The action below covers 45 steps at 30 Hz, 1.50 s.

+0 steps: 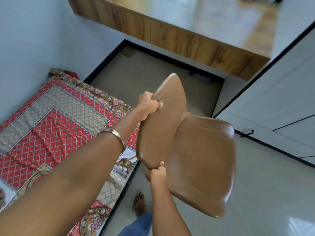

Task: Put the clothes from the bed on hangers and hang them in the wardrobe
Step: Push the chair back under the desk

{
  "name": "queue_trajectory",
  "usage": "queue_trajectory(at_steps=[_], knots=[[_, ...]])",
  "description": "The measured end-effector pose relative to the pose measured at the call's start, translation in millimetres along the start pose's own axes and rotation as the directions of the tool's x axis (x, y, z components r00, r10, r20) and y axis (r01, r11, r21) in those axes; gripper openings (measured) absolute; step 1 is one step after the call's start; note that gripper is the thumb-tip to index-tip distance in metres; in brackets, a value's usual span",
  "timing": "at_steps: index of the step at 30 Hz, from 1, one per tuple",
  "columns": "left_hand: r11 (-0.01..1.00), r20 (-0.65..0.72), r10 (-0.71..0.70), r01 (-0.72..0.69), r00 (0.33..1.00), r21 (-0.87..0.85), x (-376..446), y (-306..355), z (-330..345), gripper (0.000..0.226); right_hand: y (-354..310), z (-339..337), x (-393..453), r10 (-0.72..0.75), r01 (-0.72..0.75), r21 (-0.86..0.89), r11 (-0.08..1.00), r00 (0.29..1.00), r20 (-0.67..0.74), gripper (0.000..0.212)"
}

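In the head view, a brown chair (196, 150) is gripped at its backrest: the left hand (148, 106) clenched on the top edge, the right hand (157, 173) on the lower corner. It is judged stiff, bulky, slick. No clothes are seen on the bed (51, 125); the wardrobe (281, 99) stands right, doors shut.

There was only one view, from a wide-angle camera on the person's head. It looked forward and steeply down, so the floor (265, 193) filled the lower right and a bare foot (139, 204) showed near the bottom edge. The arms reached out from the bottom, very close to the lens. The bed (51, 130) lay at the left, and straight lines bent toward the edges
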State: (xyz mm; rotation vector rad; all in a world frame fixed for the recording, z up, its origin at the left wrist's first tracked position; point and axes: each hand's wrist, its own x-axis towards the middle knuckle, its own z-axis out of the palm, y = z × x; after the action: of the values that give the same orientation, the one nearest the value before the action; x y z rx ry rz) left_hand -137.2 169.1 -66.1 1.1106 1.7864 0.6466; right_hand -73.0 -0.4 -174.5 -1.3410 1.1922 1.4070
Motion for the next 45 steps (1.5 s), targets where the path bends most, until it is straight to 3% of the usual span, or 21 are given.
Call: queue_trajectory(at_steps=[1,4,7,9,12,15,22,30,38,42,45], knots=[[1.0,-0.014,-0.004,0.004,1.0,-0.028,-6,1,2,0.024,-7,-1,-2,-0.022,0.02,0.081,0.996,0.999,0.023,0.035],[0.997,-0.078,-0.013,0.007,0.997,-0.077,-20,4,10,0.029,-33,-12,-8,-0.031,0.025,0.099,0.995,0.998,0.057,0.013],[0.99,-0.181,-0.06,0.036,0.982,-0.134,-35,10,19,0.03,-60,-18,-11,-0.042,0.041,0.015,0.999,0.998,0.047,0.052],[0.982,-0.268,-0.092,0.044,0.959,-0.182,-48,16,26,0.026,-83,-18,-15,-0.063,0.066,-0.064,0.996,0.997,0.047,0.054],[0.96,-0.354,-0.172,0.076,0.919,-0.269,-65,20,42,0.026,-120,-21,-26,-0.097,0.113,-0.166,0.98,0.99,0.103,0.006],[0.932,-0.394,-0.242,0.1,0.887,-0.348,-73,26,63,0.028,-164,-19,-45,-0.16,0.192,-0.261,0.946,0.977,0.141,0.033],[0.898,-0.473,-0.345,0.14,0.811,-0.416,-68,47,107,0.023,-250,15,-68,-0.199,0.305,-0.474,0.826,0.944,0.262,0.029],[0.802,-0.453,-0.495,0.189,0.742,-0.567,-51,54,134,0.02,-303,58,-44,-0.142,0.317,-0.566,0.761,0.933,0.33,0.021],[0.646,-0.204,-0.588,0.302,0.783,-0.701,-37,72,129,0.022,-307,50,-43,-0.176,0.377,-0.306,0.874,0.833,0.525,0.037],[0.59,-0.084,-0.589,0.357,0.804,-0.724,-2,59,96,0.04,-306,62,-59,-0.131,0.356,-0.382,0.853,0.854,0.504,0.009],[0.656,-0.078,-0.577,0.404,0.813,-0.637,15,57,83,0.043,-312,66,-62,-0.129,0.329,-0.411,0.85,0.887,0.444,0.017]])
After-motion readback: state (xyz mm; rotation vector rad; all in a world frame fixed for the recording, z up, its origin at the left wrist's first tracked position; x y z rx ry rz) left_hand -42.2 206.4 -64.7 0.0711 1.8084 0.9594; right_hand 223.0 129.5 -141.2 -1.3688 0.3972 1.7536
